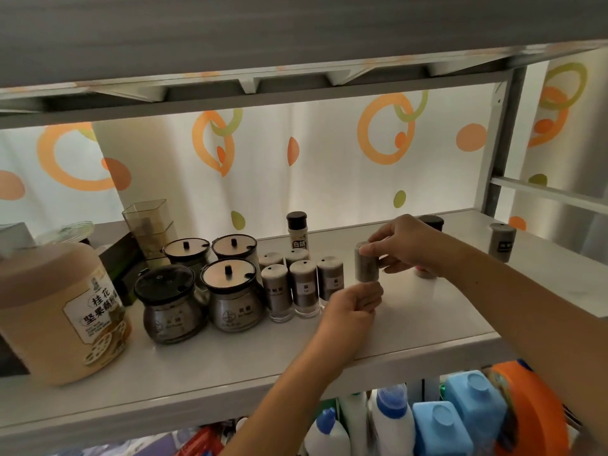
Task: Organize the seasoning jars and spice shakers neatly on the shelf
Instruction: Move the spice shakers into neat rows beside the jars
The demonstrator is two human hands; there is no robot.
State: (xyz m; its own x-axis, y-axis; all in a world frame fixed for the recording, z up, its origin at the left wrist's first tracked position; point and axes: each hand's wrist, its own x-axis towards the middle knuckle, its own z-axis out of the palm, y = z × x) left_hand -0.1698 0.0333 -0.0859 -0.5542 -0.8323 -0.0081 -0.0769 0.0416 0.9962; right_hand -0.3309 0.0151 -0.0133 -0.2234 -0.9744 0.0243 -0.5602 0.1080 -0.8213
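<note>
Between the two hands, a steel-grey spice shaker is held upright over the white shelf. The right hand clasps its upper half, thumb on the near side by the cap and the other fingers curled behind. The left hand is closed round the shaker's base from below, its fingers curled tight. That hand hides whether the base touches the shelf.

Just left of the left-hand fingers, five matching shakers stand in a tight cluster, two behind and three in front. Further left, four lidded seasoning jars form a two-by-two block. Behind the cluster stands a white pepper bottle with a dark cap.

Behind the right-hand knuckles, a dark-capped jar shows only in part. Well to the right of that hand, a lone shaker stands near the shelf's end. Far to the left of both hands sits a large labelled tub.
</note>
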